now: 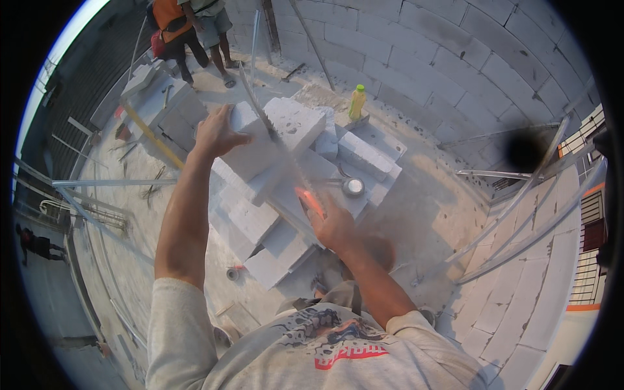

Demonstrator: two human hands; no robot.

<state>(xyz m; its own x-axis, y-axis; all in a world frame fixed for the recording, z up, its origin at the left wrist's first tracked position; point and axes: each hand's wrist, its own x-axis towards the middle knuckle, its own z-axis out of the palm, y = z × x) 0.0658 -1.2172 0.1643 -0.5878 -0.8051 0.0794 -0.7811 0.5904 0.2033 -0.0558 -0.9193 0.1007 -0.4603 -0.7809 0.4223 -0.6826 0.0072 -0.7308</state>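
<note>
A pale aerated concrete block (246,153) lies on top of a stack of similar blocks in front of me. My left hand (218,132) grips its left corner, thumb spread from the fingers; part of the fingers is hidden. In my right hand (334,226) is the orange handle of a hand saw (258,107). The long toothed blade slants away to the upper left, across the block top, between the left part and a rough white block piece (296,123). Its lower stretch is blurred. Near the saw handle sits a round silvery object (353,187).
A yellow bottle (356,104) with a green cap stands behind the stack. Block walls (416,52) rise at the back and right. Metal poles (117,183) cross at left. Two people (195,29) stand at the far left, beyond a yellow bar (153,136). A tape roll (233,273) lies nearby.
</note>
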